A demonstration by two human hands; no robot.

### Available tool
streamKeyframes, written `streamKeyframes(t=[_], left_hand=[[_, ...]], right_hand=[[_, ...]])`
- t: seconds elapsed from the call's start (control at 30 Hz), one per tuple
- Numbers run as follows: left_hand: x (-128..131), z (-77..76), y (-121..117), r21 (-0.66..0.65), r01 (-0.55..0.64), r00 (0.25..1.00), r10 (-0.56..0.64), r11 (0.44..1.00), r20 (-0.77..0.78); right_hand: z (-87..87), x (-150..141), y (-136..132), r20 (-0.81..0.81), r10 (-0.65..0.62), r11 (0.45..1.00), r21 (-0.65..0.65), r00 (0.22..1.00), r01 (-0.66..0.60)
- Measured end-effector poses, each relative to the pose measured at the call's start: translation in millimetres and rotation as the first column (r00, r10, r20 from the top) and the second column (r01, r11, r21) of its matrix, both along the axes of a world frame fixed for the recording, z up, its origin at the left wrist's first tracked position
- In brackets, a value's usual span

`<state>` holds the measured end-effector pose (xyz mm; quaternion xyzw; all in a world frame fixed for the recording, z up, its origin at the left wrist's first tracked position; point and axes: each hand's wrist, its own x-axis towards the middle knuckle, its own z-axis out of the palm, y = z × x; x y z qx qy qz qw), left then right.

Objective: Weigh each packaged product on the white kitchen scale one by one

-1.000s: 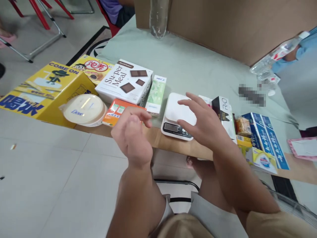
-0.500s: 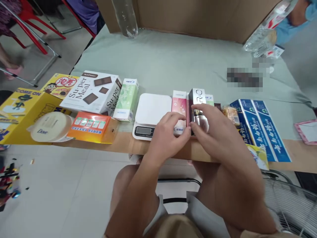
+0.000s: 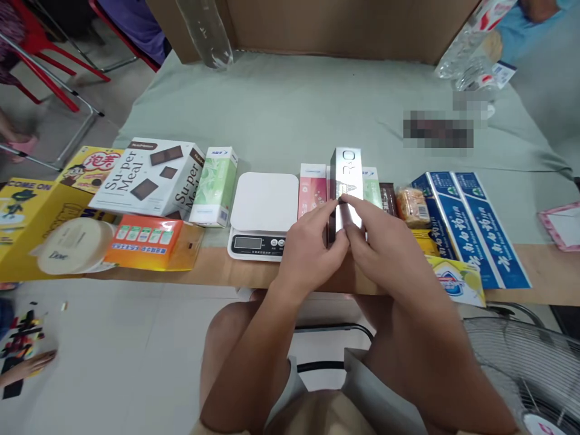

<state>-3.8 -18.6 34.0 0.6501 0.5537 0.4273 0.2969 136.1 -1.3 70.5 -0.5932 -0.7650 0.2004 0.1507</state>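
Observation:
A narrow silver and black box (image 3: 348, 172) lies lengthwise in front of me, its near end between my two hands. My left hand (image 3: 312, 248) closes on its left side, thumb and fingertips at the edge. From the other side, my right hand (image 3: 378, 241) has its fingers bent over the silver top. Whether the box touches the table or is slightly raised, I cannot tell. A pink box (image 3: 312, 187) is just left of it, partly behind my left hand. Beyond that sits a white kitchen scale (image 3: 265, 202) with nothing on its plate. A green and white box (image 3: 371, 184) shows on the right.
Left along the table edge are a green carton (image 3: 215, 187), a white Su-per Meal box (image 3: 149, 175), an orange pack (image 3: 149, 241), a Dove tub (image 3: 75, 244) and yellow boxes (image 3: 22, 229). Blue toothpaste boxes (image 3: 471, 223) and a wrapped snack (image 3: 412, 205) lie right. A fan (image 3: 507, 356) stands below.
My hands came from apart above the scale and orange pack, moved right, and closed around the silver and black box. The view has also swung to the right.

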Motion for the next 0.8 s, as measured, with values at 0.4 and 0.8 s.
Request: streamKeyframes(t=[0.4, 0.8], left_hand=[[-80.4, -2.6, -29.0, -0.058, -0.444, 0.890, 0.448, 0.894, 0.082], [-117.9, -3.7, -42.3, 0.071, -0.571, 0.811, 0.550, 0.818, 0.199]], right_hand=[[-17.6, -86.3, -11.5, -0.279, 0.275, 0.961, 0.072, 0.920, -0.266], [-23.5, -108.8, -20.3, -0.036, 0.305, 0.935, -0.181, 0.952, -0.306]])
